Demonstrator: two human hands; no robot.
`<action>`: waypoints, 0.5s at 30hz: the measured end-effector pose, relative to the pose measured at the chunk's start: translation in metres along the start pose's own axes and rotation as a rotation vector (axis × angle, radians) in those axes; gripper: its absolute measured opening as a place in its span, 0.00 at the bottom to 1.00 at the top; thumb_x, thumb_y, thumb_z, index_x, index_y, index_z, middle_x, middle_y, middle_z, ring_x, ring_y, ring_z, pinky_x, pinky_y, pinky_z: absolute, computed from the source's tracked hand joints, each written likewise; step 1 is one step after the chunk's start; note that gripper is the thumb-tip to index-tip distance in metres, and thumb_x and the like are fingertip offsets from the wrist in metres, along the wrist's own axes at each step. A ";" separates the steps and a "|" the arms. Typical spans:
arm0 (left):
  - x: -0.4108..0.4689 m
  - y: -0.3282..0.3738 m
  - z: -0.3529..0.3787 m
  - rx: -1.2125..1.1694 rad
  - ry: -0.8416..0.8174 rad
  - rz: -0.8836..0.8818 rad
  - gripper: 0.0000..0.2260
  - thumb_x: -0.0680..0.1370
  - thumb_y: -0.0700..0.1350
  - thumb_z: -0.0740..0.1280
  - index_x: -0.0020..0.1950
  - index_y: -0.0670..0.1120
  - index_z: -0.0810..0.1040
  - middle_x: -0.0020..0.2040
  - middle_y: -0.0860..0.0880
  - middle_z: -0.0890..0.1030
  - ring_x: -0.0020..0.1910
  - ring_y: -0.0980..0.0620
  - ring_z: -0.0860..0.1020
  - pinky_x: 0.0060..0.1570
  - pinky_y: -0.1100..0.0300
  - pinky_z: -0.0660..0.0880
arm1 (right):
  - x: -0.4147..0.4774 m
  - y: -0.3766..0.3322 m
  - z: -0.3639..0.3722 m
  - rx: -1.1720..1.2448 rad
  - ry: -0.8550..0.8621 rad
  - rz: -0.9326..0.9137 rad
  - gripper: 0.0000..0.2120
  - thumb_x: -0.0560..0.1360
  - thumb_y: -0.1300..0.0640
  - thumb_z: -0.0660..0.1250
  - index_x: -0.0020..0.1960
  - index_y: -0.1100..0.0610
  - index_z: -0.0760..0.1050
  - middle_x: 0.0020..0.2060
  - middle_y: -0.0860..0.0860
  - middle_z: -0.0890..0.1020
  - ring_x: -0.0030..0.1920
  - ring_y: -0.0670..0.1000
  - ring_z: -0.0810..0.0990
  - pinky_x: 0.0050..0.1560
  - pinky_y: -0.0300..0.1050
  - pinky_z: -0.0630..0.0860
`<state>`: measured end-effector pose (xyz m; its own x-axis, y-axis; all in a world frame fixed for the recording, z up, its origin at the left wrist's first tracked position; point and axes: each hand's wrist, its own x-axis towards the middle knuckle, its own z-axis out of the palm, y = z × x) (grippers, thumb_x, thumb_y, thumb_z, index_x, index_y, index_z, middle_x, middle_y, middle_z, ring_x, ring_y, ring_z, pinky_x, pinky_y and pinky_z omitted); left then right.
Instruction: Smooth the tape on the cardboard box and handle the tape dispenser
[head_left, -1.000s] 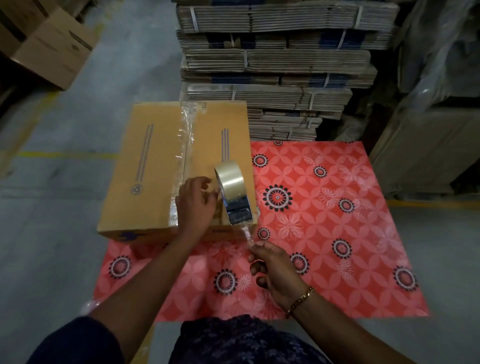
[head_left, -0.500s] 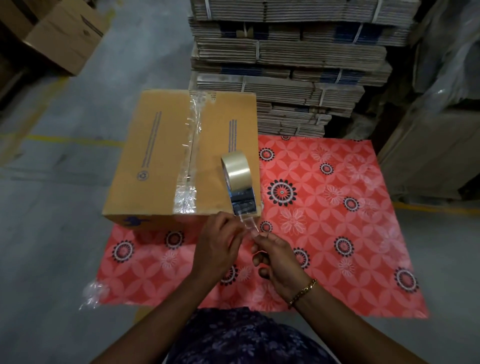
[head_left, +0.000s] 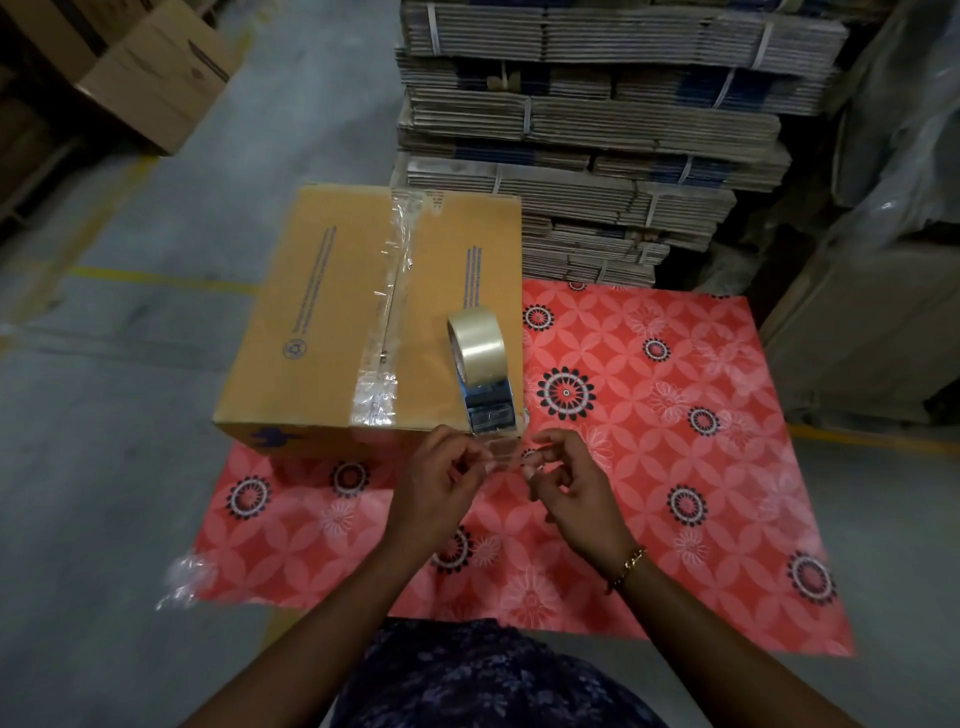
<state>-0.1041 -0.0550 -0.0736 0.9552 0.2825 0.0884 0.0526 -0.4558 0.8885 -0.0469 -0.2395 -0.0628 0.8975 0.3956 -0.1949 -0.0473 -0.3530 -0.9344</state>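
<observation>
A closed cardboard box lies on the floor, its top seam covered by a wrinkled strip of clear tape. The tape dispenser, with a roll of clear tape, stands on the box's near right corner. A loose end of tape runs from it toward me. My left hand and my right hand are just in front of the box, and each pinches a side of that tape end.
A red flowered sheet covers the floor under and to the right of the box. Tall stacks of bundled flat cartons rise right behind it. More boxes sit at the far left. A crumpled scrap of clear film lies at the sheet's near left corner.
My left hand left the box top beside the dispenser and came down to join the right hand on the tape end. The dispenser stayed on the box corner.
</observation>
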 end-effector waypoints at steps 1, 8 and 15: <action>0.000 0.000 0.001 -0.012 -0.001 -0.012 0.03 0.75 0.41 0.74 0.45 0.47 0.82 0.46 0.54 0.78 0.44 0.54 0.79 0.42 0.58 0.77 | 0.003 0.000 -0.002 -0.066 -0.029 -0.037 0.13 0.77 0.56 0.69 0.60 0.46 0.73 0.47 0.45 0.82 0.38 0.53 0.82 0.34 0.45 0.77; -0.001 -0.002 0.003 -0.060 0.001 -0.057 0.02 0.75 0.42 0.74 0.44 0.48 0.82 0.45 0.54 0.78 0.43 0.54 0.79 0.42 0.57 0.77 | 0.019 -0.003 -0.005 -0.234 -0.120 -0.213 0.05 0.77 0.56 0.69 0.51 0.48 0.77 0.46 0.42 0.82 0.40 0.45 0.81 0.42 0.45 0.80; -0.001 0.000 0.005 -0.253 0.036 -0.211 0.05 0.74 0.39 0.76 0.44 0.49 0.86 0.48 0.48 0.80 0.47 0.53 0.81 0.44 0.61 0.79 | 0.030 -0.004 -0.015 -0.207 -0.155 -0.144 0.01 0.77 0.57 0.71 0.48 0.53 0.81 0.43 0.49 0.84 0.38 0.49 0.82 0.38 0.42 0.78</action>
<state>-0.1036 -0.0592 -0.0760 0.9199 0.3799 -0.0973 0.1694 -0.1613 0.9723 -0.0131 -0.2393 -0.0608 0.8102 0.5733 -0.1224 0.1809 -0.4431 -0.8780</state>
